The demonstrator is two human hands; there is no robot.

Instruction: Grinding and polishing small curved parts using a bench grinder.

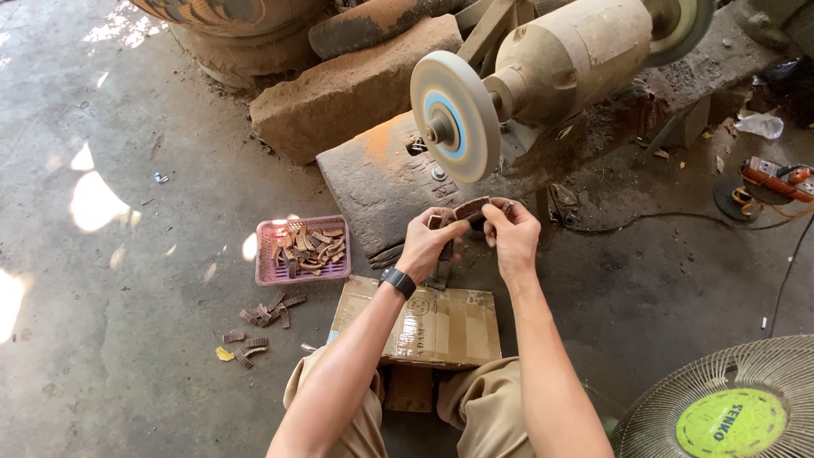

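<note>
We are pinching a short, curved, reddish-brown metal strip [471, 208] between both hands: the left hand [431, 242] is closing thumb and fingers on its near end, the right hand [511, 236] is gripping the far end, and the piece is hanging just below the grey-and-blue buffing wheel [454, 116] without touching it. We are judging the strip to be light and stiff, thin enough to slip or spin, so holding it by both ends, fingers clear of the middle, looks safest.

Near us, a flattened brown cardboard box [432, 326] is lying over our knees. Further left, a pink plastic basket [302, 250] is holding more such pieces, with loose brown strips [270, 314] scattered on the concrete beside it. Beyond, the dusty motor housing [577, 59] is sitting on a stone slab [381, 182].

Our fingers are hiding much of the strip, and its surface finish is too small to read.
</note>
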